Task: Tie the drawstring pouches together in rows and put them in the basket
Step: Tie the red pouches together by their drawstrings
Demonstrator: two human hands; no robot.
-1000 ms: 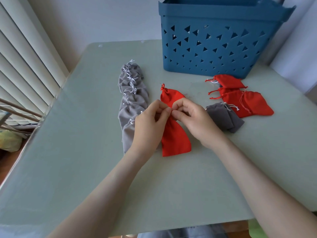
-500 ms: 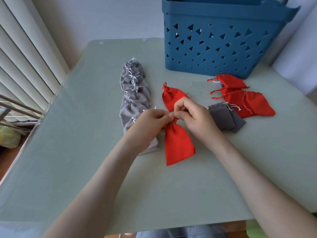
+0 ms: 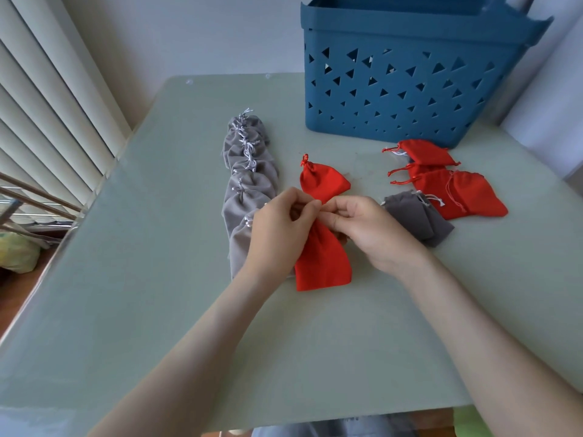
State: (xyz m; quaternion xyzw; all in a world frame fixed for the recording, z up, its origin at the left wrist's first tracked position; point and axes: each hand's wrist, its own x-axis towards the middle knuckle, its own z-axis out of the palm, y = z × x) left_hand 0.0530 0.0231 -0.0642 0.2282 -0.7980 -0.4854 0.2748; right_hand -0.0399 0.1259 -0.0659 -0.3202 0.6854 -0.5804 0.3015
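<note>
At mid-worktop [image 3: 151,310], pinching the joint between two red pouches [image 3: 322,263] with left hand [image 3: 277,230] and right hand [image 3: 370,236], each grip clamped there. Could slip loose under uneven pull, parting the pair.

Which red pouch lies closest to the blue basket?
The rearmost red pouch on the right, just before the basket; the others lie nearer the person.

Two red pouches [image 3: 323,263] end-to-end, apparently joined; blue basket [image 3: 394,89] behind.

No text, label, brand, number or sign can be read anywhere here.
</note>
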